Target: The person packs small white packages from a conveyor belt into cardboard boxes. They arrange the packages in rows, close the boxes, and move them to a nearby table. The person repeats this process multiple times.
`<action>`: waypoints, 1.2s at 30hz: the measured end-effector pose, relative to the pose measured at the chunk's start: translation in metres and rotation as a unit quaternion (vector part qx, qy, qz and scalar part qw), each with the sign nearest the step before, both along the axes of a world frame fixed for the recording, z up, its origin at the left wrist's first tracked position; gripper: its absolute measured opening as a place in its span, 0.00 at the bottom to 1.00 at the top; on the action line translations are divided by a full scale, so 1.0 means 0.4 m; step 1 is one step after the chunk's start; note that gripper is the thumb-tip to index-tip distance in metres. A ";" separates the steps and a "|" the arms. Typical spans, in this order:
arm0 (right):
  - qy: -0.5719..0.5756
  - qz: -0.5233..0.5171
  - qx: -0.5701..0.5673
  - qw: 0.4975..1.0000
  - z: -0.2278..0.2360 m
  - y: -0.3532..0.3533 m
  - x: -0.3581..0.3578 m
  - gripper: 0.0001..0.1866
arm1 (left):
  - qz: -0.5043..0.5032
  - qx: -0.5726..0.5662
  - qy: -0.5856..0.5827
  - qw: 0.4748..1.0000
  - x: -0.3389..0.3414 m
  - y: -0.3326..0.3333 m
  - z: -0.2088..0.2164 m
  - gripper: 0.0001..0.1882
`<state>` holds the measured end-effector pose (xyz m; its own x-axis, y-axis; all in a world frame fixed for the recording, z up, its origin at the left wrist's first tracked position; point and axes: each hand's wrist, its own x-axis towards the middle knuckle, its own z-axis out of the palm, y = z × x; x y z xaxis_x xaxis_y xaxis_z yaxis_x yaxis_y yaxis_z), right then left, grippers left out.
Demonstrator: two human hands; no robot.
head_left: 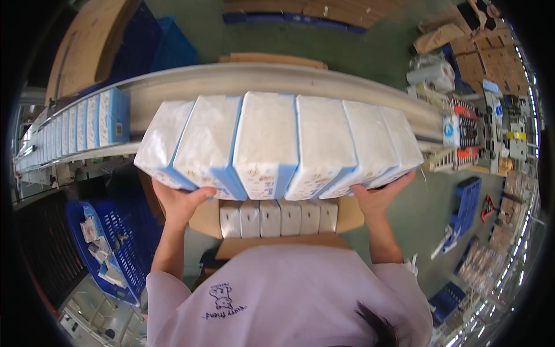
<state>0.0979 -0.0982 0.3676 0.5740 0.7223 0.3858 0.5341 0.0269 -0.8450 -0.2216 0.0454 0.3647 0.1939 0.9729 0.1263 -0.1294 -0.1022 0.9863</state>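
Note:
A row of several white and blue tissue packs stands side by side in the air, pressed together between my hands. At the row's left end my left hand is closed on it, thumb lying along the near face. My right hand grips the right end the same way, its fingers partly hidden beneath the packs. Under the row, close to my body, is an open cardboard carton with its flaps spread. More tissue packs sit in a line inside it. The held row hides the carton's far side.
A conveyor runs across beyond the held row, with another line of tissue packs at its left. A blue crate holding loose packs stands at left. Large cartons rise far left. A machine with red parts is at right.

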 end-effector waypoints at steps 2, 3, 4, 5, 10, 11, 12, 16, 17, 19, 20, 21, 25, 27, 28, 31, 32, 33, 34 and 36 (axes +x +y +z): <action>0.010 0.017 -0.023 1.000 -0.036 -0.119 -0.028 0.65 | -0.001 -0.051 0.022 0.998 -0.032 -0.113 -0.056 0.47; 0.008 0.017 -0.087 0.996 -0.043 -0.151 -0.040 0.63 | 0.013 -0.062 0.035 0.997 -0.033 -0.164 -0.072 0.48; 0.007 0.021 -0.155 0.988 -0.054 -0.173 -0.064 0.62 | 0.016 -0.134 0.043 0.990 -0.043 -0.200 -0.095 0.46; 0.006 0.025 -0.223 0.974 -0.066 -0.190 -0.088 0.60 | 0.009 -0.121 0.167 0.978 -0.045 -0.218 -0.120 0.43; -0.234 0.237 -0.682 0.651 -0.170 0.025 -0.098 0.30 | -0.323 0.018 0.713 0.622 0.054 -0.080 -0.252 0.26; -0.278 0.266 -0.666 0.639 -0.232 0.062 -0.084 0.26 | -0.372 0.085 0.719 0.581 0.065 -0.036 -0.304 0.24; -0.322 0.295 -0.646 0.626 -0.298 0.072 -0.074 0.24 | -0.417 0.151 0.719 0.535 0.073 -0.008 -0.367 0.23; -0.268 0.291 -0.625 0.672 -0.352 0.103 -0.066 0.25 | -0.413 0.133 0.644 0.630 0.043 0.030 -0.518 0.25; -0.245 0.258 -0.586 0.728 -0.342 0.078 -0.084 0.25 | -0.400 0.138 0.626 0.655 0.047 0.015 -0.486 0.25; -0.197 0.191 -0.484 0.831 -0.308 0.031 -0.109 0.25 | -0.311 -0.015 0.601 0.736 0.077 -0.048 -0.345 0.27; -0.265 0.223 -0.492 0.799 -0.322 -0.001 -0.120 0.25 | -0.312 -0.009 0.637 0.705 0.076 -0.078 -0.337 0.27; -0.334 0.252 -0.487 0.767 -0.364 -0.034 -0.120 0.24 | -0.306 -0.002 0.676 0.670 0.065 -0.099 -0.352 0.27; -0.271 0.286 -0.269 0.879 -0.359 -0.049 -0.080 0.27 | -0.041 0.110 0.409 0.905 -0.012 -0.108 -0.314 0.21; -0.237 0.347 -0.176 0.890 -0.217 0.030 -0.113 0.24 | 0.060 0.045 0.360 0.930 -0.135 0.004 -0.209 0.10; -0.243 0.369 -0.118 0.889 -0.147 0.085 -0.126 0.23 | 0.150 0.152 0.396 0.893 -0.218 0.082 -0.167 0.07; -0.205 0.326 0.014 0.923 -0.057 0.231 -0.110 0.18 | 0.334 0.255 0.502 0.756 -0.466 0.294 -0.053 0.09; -0.131 0.282 -0.007 0.951 -0.055 0.292 -0.105 0.16 | 0.343 0.233 0.558 0.719 -0.562 0.349 -0.045 0.12; -0.056 0.236 -0.032 0.970 -0.056 0.343 -0.099 0.13 | 0.356 0.215 0.608 0.676 -0.647 0.394 -0.057 0.16; -0.078 0.219 -0.082 0.969 -0.068 0.379 -0.087 0.12 | 0.346 0.214 0.682 0.608 -0.721 0.434 -0.059 0.22; -0.126 0.167 -0.191 0.959 -0.124 0.426 -0.063 0.09 | 0.292 0.064 0.721 0.625 -0.765 0.515 -0.060 0.35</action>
